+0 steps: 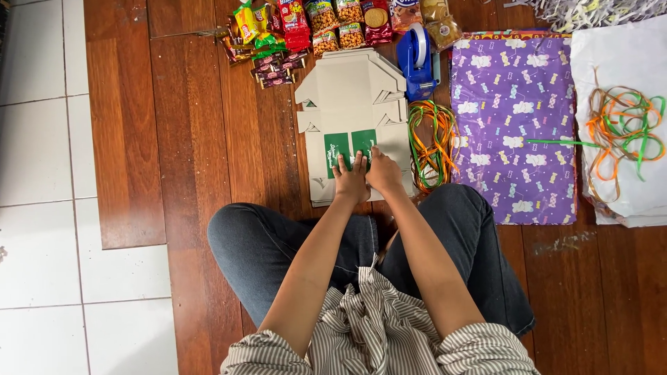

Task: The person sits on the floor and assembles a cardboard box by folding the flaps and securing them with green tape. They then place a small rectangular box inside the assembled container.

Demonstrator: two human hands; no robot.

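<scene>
I sit on the wooden floor with both hands side by side on a stack of flat, unfolded cardboard boxes lying just in front of my knees. My left hand and right hand press down with fingers spread flat, gripping nothing. Snack packets lie beyond the stack, a blue tape dispenser and ribbons just to its right, then purple wrapping paper.

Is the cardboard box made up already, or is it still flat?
Still flat. The cardboard box blank lies unfolded on the wooden floor, flaps spread, both hands pressing its near edge.
</scene>
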